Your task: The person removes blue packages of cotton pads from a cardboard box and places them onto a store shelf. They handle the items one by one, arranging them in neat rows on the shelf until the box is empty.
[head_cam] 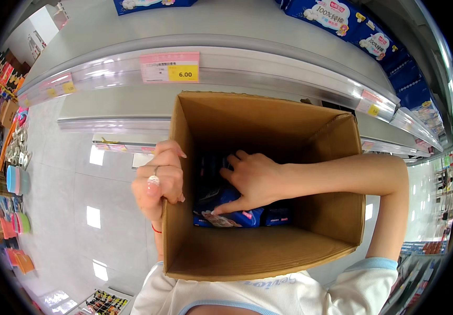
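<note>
A tall, open-topped cardboard box (258, 252) is held in front of my chest. My left hand (159, 173), with a ring on one finger, grips the rim of its left wall. My right hand (252, 177) reaches deep inside, thumb on the front and fingers over the back of a blue soft pack (226, 218) printed with a picture. Another blue pack (277, 216) lies to its right at the bottom. Farther back, a dark blue pack (210, 165) is partly hidden by shadow and my fingers. Most of the box's floor is in shadow.
A grey shelf (226, 25) with a clear price rail (273, 65) runs just beyond the box. Blue packs (325, 17) stand on it at right, and another blue pack (151, 4) at the top. Lower shelves (120, 102) sit beneath. Plastic buckets (15, 179) line the left side.
</note>
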Tool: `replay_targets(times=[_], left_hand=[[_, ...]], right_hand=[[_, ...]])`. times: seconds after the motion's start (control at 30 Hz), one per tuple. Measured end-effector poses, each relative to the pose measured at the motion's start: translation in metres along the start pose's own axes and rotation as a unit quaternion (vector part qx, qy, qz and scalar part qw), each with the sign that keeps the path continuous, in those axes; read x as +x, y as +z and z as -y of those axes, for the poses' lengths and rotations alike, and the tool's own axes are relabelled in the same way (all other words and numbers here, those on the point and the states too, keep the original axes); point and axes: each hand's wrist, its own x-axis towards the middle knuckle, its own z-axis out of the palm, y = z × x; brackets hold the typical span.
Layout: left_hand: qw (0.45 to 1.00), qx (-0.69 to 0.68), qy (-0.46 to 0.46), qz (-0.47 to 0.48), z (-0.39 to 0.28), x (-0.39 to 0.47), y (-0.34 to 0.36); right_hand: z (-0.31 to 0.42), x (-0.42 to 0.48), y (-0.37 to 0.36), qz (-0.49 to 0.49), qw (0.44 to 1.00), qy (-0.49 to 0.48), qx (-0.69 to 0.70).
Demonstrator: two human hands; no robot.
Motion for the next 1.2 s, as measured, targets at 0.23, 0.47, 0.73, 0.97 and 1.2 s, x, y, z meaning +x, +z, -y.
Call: replay_targets(times=[0.23, 0.47, 0.73, 0.97, 1.2], left_hand=[[1.0, 0.002, -0.001, 0.027, 0.0, 0.004, -0.004], [0.997, -0.003, 0.017, 0.08, 0.004, 0.008, -0.005], [0.994, -0.009, 0.033, 0.107, 0.006, 0.005, -0.011], [0.992, -0.01, 0.041, 0.117, 0.007, 0.004, -0.01], [0.99, -0.002, 0.051, 0.13, 0.01, 0.001, -0.016]], right_hand=[[-0.017, -0.006, -0.027, 0.231, 0.966, -0.088, -0.073], [-0.023, -0.015, 0.001, 0.108, 0.994, 0.007, -0.033], [-0.017, -0.011, -0.034, 0.146, 0.981, 0.121, -0.044], [-0.034, -0.009, -0.004, 0.039, 0.977, 0.2, -0.057], [-0.035, -0.01, 0.006, 0.08, 0.964, 0.253, -0.025]])
